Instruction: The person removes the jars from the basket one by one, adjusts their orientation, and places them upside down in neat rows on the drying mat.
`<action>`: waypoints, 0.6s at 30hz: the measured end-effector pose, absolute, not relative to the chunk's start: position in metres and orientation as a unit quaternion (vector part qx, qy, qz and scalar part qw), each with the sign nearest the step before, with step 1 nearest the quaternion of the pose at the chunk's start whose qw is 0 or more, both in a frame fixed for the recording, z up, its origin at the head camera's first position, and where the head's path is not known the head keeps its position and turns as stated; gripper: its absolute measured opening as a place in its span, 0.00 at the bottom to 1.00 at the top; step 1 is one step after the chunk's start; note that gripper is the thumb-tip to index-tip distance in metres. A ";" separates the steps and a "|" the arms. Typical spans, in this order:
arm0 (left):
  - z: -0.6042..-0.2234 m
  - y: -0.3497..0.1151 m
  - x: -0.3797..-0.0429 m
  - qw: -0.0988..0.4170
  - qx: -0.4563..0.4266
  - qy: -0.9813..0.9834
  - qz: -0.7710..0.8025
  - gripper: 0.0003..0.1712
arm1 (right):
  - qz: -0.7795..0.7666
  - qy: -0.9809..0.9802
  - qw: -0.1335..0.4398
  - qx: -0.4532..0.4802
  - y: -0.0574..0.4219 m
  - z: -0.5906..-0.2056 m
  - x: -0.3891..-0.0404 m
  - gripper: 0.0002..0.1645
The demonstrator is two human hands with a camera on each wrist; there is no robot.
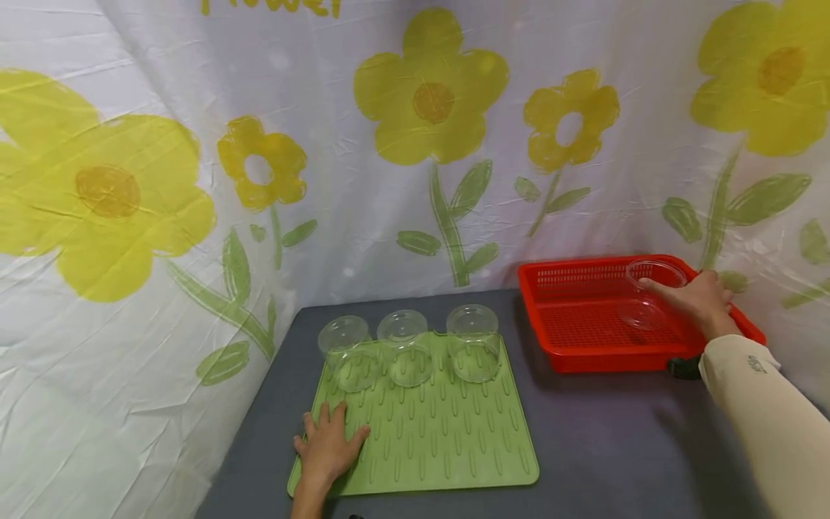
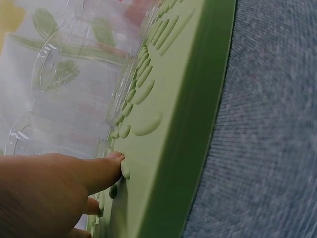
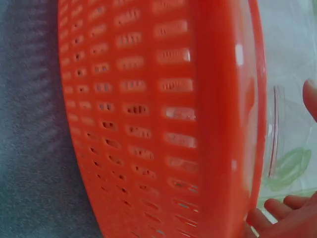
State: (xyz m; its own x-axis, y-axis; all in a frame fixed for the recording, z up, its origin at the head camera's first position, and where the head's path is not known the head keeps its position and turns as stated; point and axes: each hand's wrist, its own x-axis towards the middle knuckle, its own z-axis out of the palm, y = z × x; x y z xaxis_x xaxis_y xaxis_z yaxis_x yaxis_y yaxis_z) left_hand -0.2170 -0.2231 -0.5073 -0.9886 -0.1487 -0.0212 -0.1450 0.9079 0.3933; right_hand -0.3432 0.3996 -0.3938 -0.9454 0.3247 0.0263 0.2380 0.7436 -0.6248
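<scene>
Head view: the left hand (image 1: 328, 447) lies flat with fingers spread on the near left corner of the green mat (image 1: 454, 440), holding nothing. Three clear cups (image 1: 406, 344) stand upside down in a row along the mat's far edge; the left one hangs partly over the mat's left corner. The rest of the mat, from the cups to its near edge, is bare ridged surface. The right hand (image 1: 694, 299) reaches into the red basket (image 1: 570, 353) at the table's far right and curls its fingers round a fourth clear cup (image 1: 651, 292), which sits tilted against the basket's far right corner. The basket stands well apart from the mat, with a strip of grey table (image 1: 616, 440) between them and more open table in front.

Left wrist view: a fingertip (image 2: 111, 166) presses on the mat (image 2: 173, 129) near its raised edge, a cup (image 2: 74, 89) close beyond it.

Right wrist view: the basket's slotted wall (image 3: 148, 119) fills the frame, fingers (image 3: 287, 215) just beside its rim.
</scene>
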 end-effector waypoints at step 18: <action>-0.505 -0.221 -0.214 0.016 0.076 -0.978 -0.192 0.42 | 0.316 -0.943 0.017 -0.106 0.402 -0.394 -0.359 0.65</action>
